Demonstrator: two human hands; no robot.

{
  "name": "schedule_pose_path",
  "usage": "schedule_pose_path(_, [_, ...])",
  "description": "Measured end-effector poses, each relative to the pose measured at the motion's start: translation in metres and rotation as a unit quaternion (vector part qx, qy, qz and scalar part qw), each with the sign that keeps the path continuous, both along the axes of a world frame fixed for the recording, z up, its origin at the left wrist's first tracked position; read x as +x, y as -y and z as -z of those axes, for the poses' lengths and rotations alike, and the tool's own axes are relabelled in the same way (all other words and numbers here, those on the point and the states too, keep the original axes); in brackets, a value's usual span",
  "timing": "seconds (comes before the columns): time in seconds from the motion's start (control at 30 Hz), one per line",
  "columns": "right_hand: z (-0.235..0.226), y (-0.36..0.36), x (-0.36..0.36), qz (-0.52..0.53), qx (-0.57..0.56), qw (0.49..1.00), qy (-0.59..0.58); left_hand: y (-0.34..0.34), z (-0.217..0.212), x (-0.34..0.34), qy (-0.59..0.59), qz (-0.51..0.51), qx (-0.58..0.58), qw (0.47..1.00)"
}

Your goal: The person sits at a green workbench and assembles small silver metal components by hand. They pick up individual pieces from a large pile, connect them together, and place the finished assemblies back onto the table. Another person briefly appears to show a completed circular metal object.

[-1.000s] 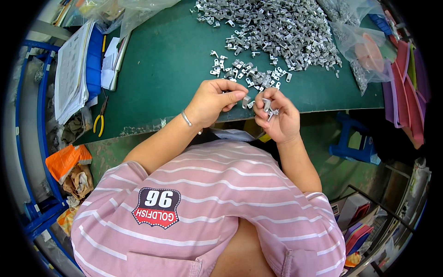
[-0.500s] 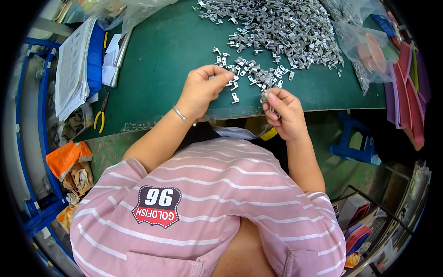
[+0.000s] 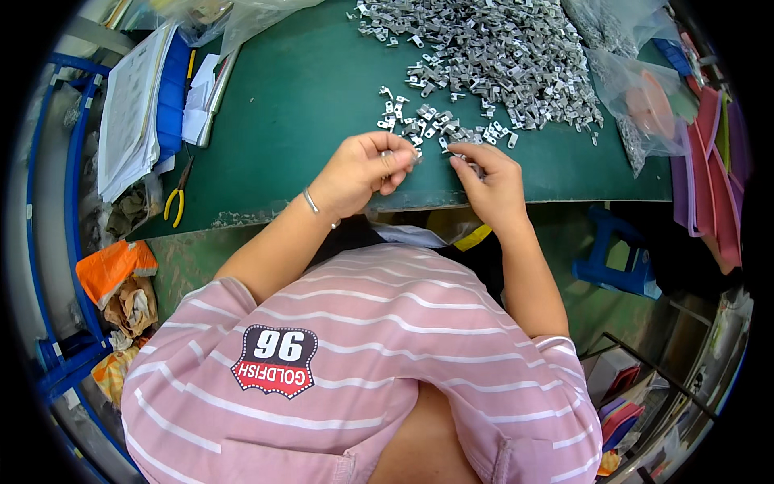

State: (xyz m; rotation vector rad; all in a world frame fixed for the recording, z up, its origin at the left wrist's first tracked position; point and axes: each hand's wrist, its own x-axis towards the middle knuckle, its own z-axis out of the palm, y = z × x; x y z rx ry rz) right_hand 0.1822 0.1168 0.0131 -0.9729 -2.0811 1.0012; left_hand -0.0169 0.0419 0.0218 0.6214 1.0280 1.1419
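- My left hand has its fingertips pinched together on a small silver stamped-metal clip, at the near edge of the dark green table mat.
- My right hand is curled with fingers closed; something metallic seems to sit under them, but I cannot tell what it grips.
- Risk, as I judge it: both hands work just at the mat's front edge, so a clip slipping from the pinch would likely drop off it toward my lap or the floor.
- Another risk: a sweep of either wrist could scatter the small loose cluster of clips just beyond my fingers.
- Counts: one big heap of silver clips, far too many to count; the near cluster roughly two dozen; one pair of yellow-handled pliers; one clear plastic bag at the right.
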Motion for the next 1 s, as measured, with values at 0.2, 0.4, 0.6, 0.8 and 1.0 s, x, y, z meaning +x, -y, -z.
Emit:
schedule_pose_path(0.2, [0.0,-0.003,-0.009,0.0,0.152,0.979,0.133,0.0,-0.002,-0.013,0.133,-0.098,0.014,0.986])
schedule_pose_path(0.4, [-0.023,-0.006,0.0,-0.058,-0.52,0.79,-0.32,-0.006,0.004,-0.001,-0.467,-0.07,0.146,0.869])
schedule_pose_path(0.6, [-0.002,0.005,-0.038,0.003,0.046,0.998,0.045,-0.013,0.015,0.004,-0.569,-0.047,0.21,0.794])
schedule_pose_path(0.8, [0.007,0.005,-0.035,-0.012,0.026,0.999,0.023,-0.008,0.013,0.002,-0.494,-0.069,0.189,0.846])
schedule_pose_path(1.0, [-0.001,0.006,-0.019,-0.032,-0.21,0.964,-0.157,-0.003,0.0,-0.006,0.063,-0.051,-0.042,0.996])
